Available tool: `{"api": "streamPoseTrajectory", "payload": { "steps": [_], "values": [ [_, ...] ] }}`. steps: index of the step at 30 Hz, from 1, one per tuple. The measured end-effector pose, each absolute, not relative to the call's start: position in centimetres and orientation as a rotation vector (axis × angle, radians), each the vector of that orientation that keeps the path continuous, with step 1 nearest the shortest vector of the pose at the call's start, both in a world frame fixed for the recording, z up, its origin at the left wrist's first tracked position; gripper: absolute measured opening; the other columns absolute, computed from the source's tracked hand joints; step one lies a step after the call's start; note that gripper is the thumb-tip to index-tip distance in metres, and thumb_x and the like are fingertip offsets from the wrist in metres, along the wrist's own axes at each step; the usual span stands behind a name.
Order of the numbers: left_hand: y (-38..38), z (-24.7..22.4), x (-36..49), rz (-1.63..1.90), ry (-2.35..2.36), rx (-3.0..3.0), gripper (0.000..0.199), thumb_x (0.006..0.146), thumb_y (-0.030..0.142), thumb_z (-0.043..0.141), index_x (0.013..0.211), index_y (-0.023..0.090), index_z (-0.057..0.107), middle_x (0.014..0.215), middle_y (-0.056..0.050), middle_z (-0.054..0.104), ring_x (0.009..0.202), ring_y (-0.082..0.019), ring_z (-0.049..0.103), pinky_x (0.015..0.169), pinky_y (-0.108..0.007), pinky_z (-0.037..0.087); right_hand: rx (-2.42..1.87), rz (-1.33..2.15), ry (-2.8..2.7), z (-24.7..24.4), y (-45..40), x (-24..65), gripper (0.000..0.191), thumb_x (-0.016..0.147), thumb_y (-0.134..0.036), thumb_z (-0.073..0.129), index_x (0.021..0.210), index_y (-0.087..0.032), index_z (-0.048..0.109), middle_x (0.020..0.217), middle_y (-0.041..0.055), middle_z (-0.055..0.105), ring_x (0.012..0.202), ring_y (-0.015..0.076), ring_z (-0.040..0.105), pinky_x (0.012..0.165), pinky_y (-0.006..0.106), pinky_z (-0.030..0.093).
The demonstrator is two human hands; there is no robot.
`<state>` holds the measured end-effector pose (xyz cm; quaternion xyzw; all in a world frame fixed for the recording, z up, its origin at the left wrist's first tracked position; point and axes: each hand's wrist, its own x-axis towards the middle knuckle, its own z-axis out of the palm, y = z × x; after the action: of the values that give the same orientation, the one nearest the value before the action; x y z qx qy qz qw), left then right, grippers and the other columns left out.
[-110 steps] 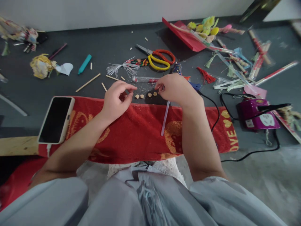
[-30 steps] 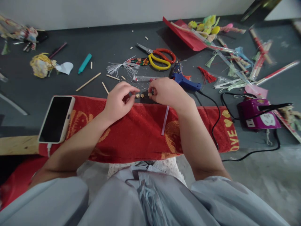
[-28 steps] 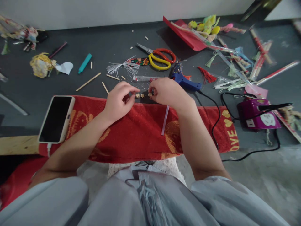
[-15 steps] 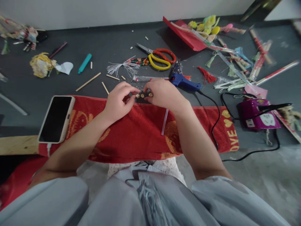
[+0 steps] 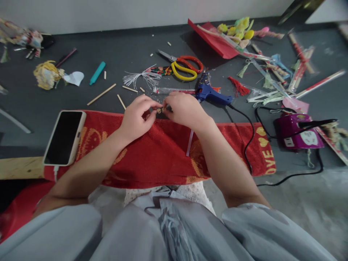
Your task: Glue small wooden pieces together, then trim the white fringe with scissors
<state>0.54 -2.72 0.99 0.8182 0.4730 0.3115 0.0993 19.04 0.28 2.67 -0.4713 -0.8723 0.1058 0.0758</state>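
Note:
My left hand (image 5: 138,117) pinches the left end of a small dark strip with gold flower-like pieces (image 5: 160,110). Against its right part, the fingers of my right hand (image 5: 185,108) are closed, and they cover much of it. Both hands meet just above the upper edge of a red towel (image 5: 163,152). A blue glue gun (image 5: 214,96) lies right of my right hand. On the towel, below my right wrist, rests a pale translucent stick (image 5: 190,143).
Behind my hands lie scissors (image 5: 187,69), a white-fringed patterned band (image 5: 163,70) and thin wooden sticks (image 5: 101,94). A phone (image 5: 65,137) rests at the left. A purple power socket (image 5: 299,132), with black cables, stands at the right among tassels and wrapped sticks.
My right hand has moved a little to the left along the strip, toward my left hand, and now hides more of it. My left hand keeps its pinch.

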Motion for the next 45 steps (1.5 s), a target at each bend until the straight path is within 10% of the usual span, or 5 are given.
{"api": "streamPoseTrajectory", "payload": {
  "steps": [22, 45],
  "values": [
    [-3.0, 1.1, 0.8, 1.076, 1.488, 2.268, 0.019, 0.087, 0.033, 0.061, 0.102, 0.021, 0.06, 0.09, -0.001, 0.064, 0.058, -0.007, 0.053, 0.054, -0.022, 0.046, -0.819, 1.475, -1.871, 2.9, 1.3, 19.6, 0.043, 0.082, -0.06, 0.061, 0.079, -0.017, 0.063, 0.062, -0.0044, 0.049, 0.053, 0.0064, 0.042, 0.05, 0.021, 0.038],
    [-3.2, 1.4, 0.7, 1.206, 1.361, 2.434, 0.016, 0.09, 0.036, 0.058, 0.095, 0.021, 0.063, 0.083, -0.001, 0.064, 0.065, -0.01, 0.057, 0.057, -0.023, 0.046, -0.696, 1.597, -1.894, 2.4, 1.4, 19.4, 0.045, 0.087, -0.056, 0.058, 0.07, -0.014, 0.06, 0.06, -0.0037, 0.051, 0.052, 0.0036, 0.046, 0.048, 0.017, 0.038]
  ]
}}
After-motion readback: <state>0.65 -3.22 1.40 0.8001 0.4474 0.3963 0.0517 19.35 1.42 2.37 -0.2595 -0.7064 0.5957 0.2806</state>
